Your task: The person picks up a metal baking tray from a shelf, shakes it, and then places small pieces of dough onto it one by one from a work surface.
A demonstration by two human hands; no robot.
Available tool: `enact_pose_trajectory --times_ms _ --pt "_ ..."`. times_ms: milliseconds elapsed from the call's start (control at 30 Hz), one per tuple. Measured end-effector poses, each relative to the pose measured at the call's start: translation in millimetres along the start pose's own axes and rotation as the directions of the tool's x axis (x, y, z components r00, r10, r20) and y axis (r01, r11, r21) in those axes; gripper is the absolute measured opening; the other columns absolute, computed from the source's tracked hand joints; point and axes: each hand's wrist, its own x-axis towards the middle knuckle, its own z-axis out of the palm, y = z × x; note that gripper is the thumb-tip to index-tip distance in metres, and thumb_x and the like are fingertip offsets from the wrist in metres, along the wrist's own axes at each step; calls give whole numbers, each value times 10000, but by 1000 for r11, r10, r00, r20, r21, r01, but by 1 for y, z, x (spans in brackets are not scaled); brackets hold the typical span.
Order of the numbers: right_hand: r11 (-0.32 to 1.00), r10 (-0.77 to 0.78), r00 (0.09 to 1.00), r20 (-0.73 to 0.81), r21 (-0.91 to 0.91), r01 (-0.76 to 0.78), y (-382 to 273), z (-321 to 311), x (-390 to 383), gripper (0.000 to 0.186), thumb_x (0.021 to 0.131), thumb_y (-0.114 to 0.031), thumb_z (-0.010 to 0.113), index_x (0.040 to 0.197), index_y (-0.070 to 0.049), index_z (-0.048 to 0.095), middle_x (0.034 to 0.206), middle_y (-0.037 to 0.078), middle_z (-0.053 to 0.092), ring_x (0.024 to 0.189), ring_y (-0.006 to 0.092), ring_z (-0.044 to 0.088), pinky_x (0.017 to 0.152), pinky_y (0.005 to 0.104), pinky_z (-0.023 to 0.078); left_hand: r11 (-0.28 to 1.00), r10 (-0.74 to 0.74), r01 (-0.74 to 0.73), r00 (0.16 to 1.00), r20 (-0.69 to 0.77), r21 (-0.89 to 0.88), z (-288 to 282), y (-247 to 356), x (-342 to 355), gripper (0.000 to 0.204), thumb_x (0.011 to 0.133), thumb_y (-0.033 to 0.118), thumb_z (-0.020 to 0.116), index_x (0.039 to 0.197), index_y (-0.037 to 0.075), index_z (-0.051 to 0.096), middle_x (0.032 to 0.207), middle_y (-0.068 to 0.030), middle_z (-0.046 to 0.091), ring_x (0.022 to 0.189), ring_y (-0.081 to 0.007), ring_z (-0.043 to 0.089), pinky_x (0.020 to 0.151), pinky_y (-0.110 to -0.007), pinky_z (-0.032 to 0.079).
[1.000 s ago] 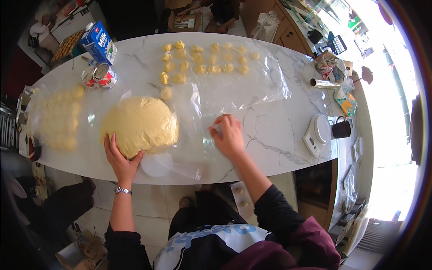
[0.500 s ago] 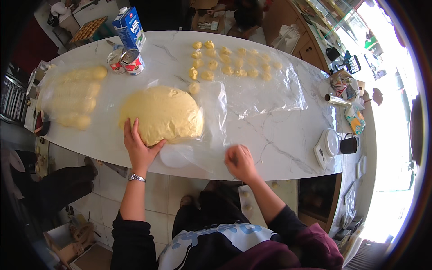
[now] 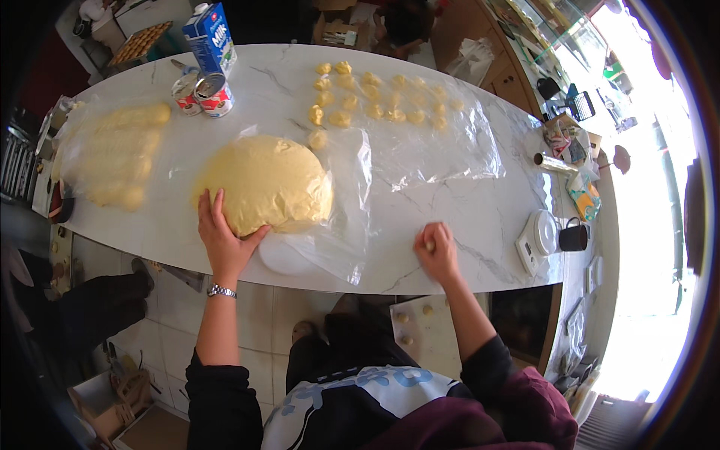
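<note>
A large mound of yellow dough (image 3: 259,180) lies under clear plastic sheeting on the marble-patterned table. Against its near left edge rests my left hand (image 3: 229,240), fingers spread and thumb apart, touching the mound without gripping it. To the right of the plastic, my right hand (image 3: 439,253) is curled over the bare tabletop. A small pale piece, apparently dough, shows between its fingers; the rest of it is hidden. A round white disc (image 3: 285,256) shows beside the mound, partly under the plastic.
Small dough balls (image 3: 347,101) stand in rows at the back, mostly under plastic. Covered dough rolls (image 3: 127,157) lie at left. Opened cans (image 3: 215,96) and a blue milk carton (image 3: 210,41) stand at back left. A white scale (image 3: 531,247) and dark mug (image 3: 574,236) are at right.
My right hand has moved right and slightly away from me, off the plastic's edge, and its curled fingers now show a pale piece. My left hand stays against the dough mound.
</note>
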Motion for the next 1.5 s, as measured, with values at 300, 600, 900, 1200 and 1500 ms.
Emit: enact_pose_trajectory --times_ms 300,600,900,1200,1500 --pt "989 22 997 70 145 -32 -36 9 3 182 722 -1 612 850 -61 499 829 103 559 807 314 556 726 392 450 1000 -9 9 1000 -5 -2 -2 -4 -1 1012 621 437 840 1418 105 311 1455 -246 279 1333 -422 300 1045 -521 308" --pt "994 43 999 22 98 -45 -50 26 21 159 724 5 610 835 -66 522 832 89 567 767 286 574 697 363 470 1000 15 -15 1000 3 -10 1 0 0 993 641 421 833 1422 110 306 1458 -234 276 1337 -414 298 1047 -515 313" --pt "997 49 991 -121 72 -41 -37 13 44 136 726 49 596 826 -21 535 839 103 551 717 249 585 659 327 476 999 54 -54 999 0 -2 5 3 -1 996 656 452 821 1426 98 297 1450 -233 284 1336 -408 306 1054 -511 316" --pt "950 272 962 17 153 -271 -49 -19 -21 607 753 -19 705 1306 -106 471 1111 96 611 1094 269 552 934 359 463 993 118 -118 993 13 -28 10 -7 1 952 704 390 811 1430 73 284 1450 -229 283 1354 -403 275 1086 -504 277" --pt "428 780 615 -121 820 -381 15 -104 -210 380 854 -21 582 1234 -25 565 1116 73 632 1019 109 566 871 243 443 990 128 -130 991 44 63 8 -31 -4 887 784 352 761 1434 15 261 1454 -221 296 1347 -376 291 1106 -481 250"
